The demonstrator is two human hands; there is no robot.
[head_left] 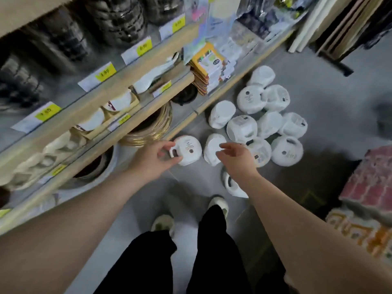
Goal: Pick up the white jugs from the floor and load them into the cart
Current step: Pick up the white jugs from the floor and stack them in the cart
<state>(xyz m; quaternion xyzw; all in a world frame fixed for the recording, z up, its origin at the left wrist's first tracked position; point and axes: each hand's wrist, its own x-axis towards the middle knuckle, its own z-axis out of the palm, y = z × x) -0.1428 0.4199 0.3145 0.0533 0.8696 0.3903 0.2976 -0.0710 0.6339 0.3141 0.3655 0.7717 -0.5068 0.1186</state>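
Note:
Several white jugs lie clustered on the grey floor, most wrapped in white paper. The nearest left jug [188,150] lies on its side with a labelled base showing. My left hand [157,158] reaches to it, fingers loosely curved around its handle end, touching or nearly touching. My right hand [235,154] hovers with relaxed fingers over a wrapped jug [213,148] and holds nothing. Another jug [232,185] lies partly hidden under my right wrist. More jugs [241,128] spread toward the back right. No cart is visible.
Wooden shelves [131,115] with white bowls, gold-rimmed plates and price tags run along the left. A pink brick-patterned box [369,183] and an orange-patterned box [360,232] stand at the right. My feet [163,223] stand on bare floor just behind the jugs.

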